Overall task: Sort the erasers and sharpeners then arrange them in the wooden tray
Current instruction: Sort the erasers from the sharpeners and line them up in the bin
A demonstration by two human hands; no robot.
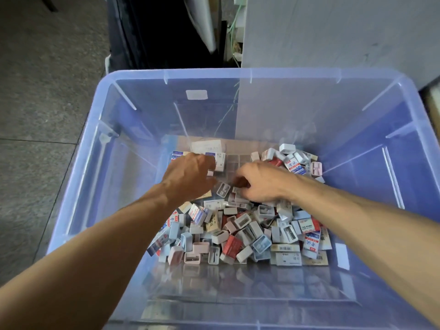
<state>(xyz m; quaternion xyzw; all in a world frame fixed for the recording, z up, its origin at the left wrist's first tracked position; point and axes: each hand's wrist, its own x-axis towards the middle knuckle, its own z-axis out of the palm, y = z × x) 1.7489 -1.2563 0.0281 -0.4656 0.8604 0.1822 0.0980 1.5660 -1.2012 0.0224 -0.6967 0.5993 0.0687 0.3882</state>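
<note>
- Two bare forearms are seen reaching down into a clear blue plastic bin [78,186] standing on a grey floor [35,91].
- Nearest, a loose heap of erasers and sharpeners [240,236] is spread over the bin's bottom, mostly toward the near and right side.
- Beyond it, the right hand [264,182] is lowered onto the heap with fingers curled; whether anything is gripped cannot be told.
- Beside it, the left hand [188,175] is held knuckles-up with a small white piece [210,173] pinched at its fingertips.
- Farther back, boxed erasers [220,160] are set in a row on the wooden tray [238,142].
- A second pile [291,160] lies at the far right.
</note>
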